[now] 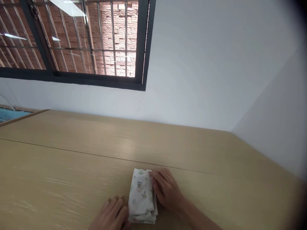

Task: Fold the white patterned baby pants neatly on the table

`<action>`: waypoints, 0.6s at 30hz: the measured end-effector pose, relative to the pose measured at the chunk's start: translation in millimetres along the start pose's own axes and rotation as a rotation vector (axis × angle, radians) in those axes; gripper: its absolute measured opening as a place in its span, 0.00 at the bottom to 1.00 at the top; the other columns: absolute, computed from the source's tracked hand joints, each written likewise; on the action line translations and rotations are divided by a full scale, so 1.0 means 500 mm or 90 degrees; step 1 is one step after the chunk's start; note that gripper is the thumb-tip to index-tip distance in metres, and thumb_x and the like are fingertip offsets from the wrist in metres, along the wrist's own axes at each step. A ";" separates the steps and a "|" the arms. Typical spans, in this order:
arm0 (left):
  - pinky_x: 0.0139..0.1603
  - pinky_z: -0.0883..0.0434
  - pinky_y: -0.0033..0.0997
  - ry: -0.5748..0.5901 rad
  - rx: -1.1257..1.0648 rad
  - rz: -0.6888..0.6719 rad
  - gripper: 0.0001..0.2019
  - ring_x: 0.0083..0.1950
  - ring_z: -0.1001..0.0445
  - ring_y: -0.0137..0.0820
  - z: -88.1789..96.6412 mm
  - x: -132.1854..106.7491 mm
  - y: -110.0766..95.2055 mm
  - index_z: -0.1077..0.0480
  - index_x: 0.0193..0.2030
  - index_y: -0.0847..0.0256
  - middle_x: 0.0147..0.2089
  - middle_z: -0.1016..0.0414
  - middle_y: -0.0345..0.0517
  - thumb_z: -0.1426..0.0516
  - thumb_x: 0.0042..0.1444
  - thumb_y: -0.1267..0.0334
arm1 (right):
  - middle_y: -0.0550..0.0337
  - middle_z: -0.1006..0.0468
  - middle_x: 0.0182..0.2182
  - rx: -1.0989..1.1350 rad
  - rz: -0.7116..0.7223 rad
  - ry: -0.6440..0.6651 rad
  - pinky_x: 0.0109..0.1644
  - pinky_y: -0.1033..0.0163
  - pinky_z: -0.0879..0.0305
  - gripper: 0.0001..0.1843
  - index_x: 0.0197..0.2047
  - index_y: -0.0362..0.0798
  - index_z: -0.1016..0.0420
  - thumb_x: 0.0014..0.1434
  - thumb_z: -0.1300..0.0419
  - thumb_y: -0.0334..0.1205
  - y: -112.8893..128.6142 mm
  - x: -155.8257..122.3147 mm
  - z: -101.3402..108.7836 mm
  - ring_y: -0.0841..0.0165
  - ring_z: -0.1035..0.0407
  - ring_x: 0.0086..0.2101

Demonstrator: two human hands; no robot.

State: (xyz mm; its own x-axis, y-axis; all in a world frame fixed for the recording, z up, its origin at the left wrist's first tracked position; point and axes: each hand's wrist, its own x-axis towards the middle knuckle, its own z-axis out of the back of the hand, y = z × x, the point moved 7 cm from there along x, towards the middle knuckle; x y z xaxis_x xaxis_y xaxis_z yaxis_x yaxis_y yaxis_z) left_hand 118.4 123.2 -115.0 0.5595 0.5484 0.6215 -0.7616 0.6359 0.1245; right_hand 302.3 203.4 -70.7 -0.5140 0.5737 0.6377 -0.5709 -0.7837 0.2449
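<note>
A white cloth, printed with small animals and pale green spots, lies folded into a thick upright rectangle on the wooden surface. Several layers show along its lower and right edges. My right hand closes on its upper right edge, thumb and fingertips against the fabric. At the lower left corner, my left hand has its fingers curled in, with the thumb side touching the cloth. The exact grip of the left fingertips is partly hidden.
The light wooden surface has a seam running across it. Behind it stands a white wall with a dark-framed, barred window. Another white wall meets it at the right. Something light blue shows beyond the left edge.
</note>
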 end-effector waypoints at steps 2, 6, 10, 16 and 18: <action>0.35 0.22 0.36 -0.003 0.005 -0.005 0.10 0.33 0.21 0.37 0.003 -0.003 0.001 0.36 0.38 0.56 0.34 0.23 0.43 0.55 0.70 0.64 | 0.52 0.23 0.39 -0.005 0.012 -0.009 0.43 0.53 0.29 0.14 0.54 0.49 0.31 0.68 0.50 0.31 0.002 -0.002 0.002 0.60 0.30 0.39; 0.35 0.22 0.35 0.011 -0.001 -0.002 0.12 0.34 0.20 0.37 0.005 -0.006 0.002 0.35 0.39 0.56 0.35 0.22 0.44 0.55 0.71 0.60 | 0.50 0.23 0.43 -0.031 -0.017 0.005 0.46 0.51 0.29 0.15 0.56 0.49 0.31 0.69 0.50 0.33 -0.003 -0.001 -0.002 0.58 0.29 0.42; 0.35 0.23 0.35 0.000 -0.019 0.003 0.13 0.33 0.21 0.37 0.007 -0.003 0.001 0.35 0.37 0.55 0.33 0.23 0.43 0.55 0.72 0.59 | 0.51 0.22 0.44 -0.021 -0.047 0.039 0.47 0.50 0.28 0.14 0.55 0.49 0.30 0.70 0.50 0.32 -0.008 0.002 -0.012 0.58 0.28 0.43; 0.34 0.23 0.35 0.005 -0.043 0.031 0.12 0.33 0.21 0.37 0.005 -0.005 0.008 0.34 0.37 0.55 0.34 0.22 0.43 0.52 0.70 0.58 | 0.53 0.20 0.45 0.017 -0.074 0.068 0.49 0.52 0.26 0.14 0.54 0.50 0.30 0.70 0.51 0.33 -0.018 0.000 -0.022 0.60 0.26 0.45; 0.35 0.22 0.35 0.019 -0.046 0.036 0.10 0.34 0.21 0.37 0.001 -0.008 0.010 0.33 0.37 0.55 0.35 0.22 0.43 0.50 0.69 0.58 | 0.53 0.20 0.46 0.022 -0.078 0.074 0.50 0.51 0.26 0.14 0.55 0.51 0.30 0.70 0.51 0.33 -0.020 -0.001 -0.024 0.59 0.26 0.45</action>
State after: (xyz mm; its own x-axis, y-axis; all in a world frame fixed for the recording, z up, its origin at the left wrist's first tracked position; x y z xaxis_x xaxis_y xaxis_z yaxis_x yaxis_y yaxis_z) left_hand 112.3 123.9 -116.4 0.5262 0.5996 0.6030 -0.7674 0.6403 0.0330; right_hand 300.7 213.9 -82.0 -0.5138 0.6874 0.5133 -0.6121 -0.7130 0.3422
